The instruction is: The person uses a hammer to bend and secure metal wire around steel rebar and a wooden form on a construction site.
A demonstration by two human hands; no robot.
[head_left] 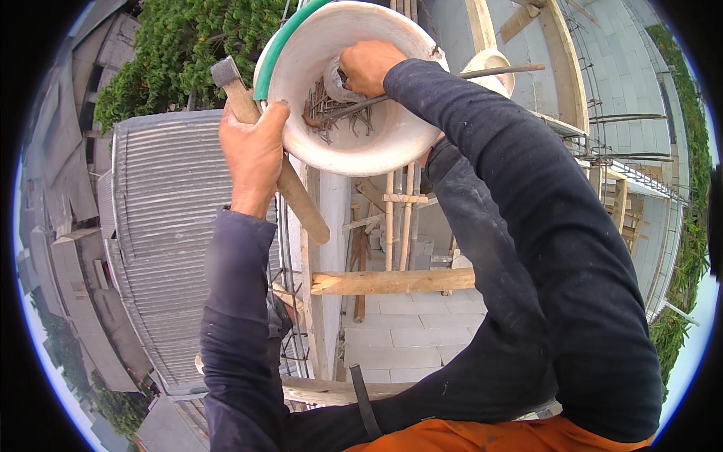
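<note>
Dark sleeves rise up close to the lens, the left hand [254, 154] clamped round a wooden-handled hammer [260, 132] and pressing on the rim of the white bucket [376, 143], while the right hand [369, 64] dips inside, fingers curled among loose nails [331, 113], high above a corrugated roof [162, 226].

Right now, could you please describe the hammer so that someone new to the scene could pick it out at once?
Find the big white bucket of nails at the top of the view. The left hand grips the bucket's near rim, and the hammer is pinned under that hand. It is the only tool with a pale wooden handle slanting down and a dark metal head sticking up beside the rim.
</note>
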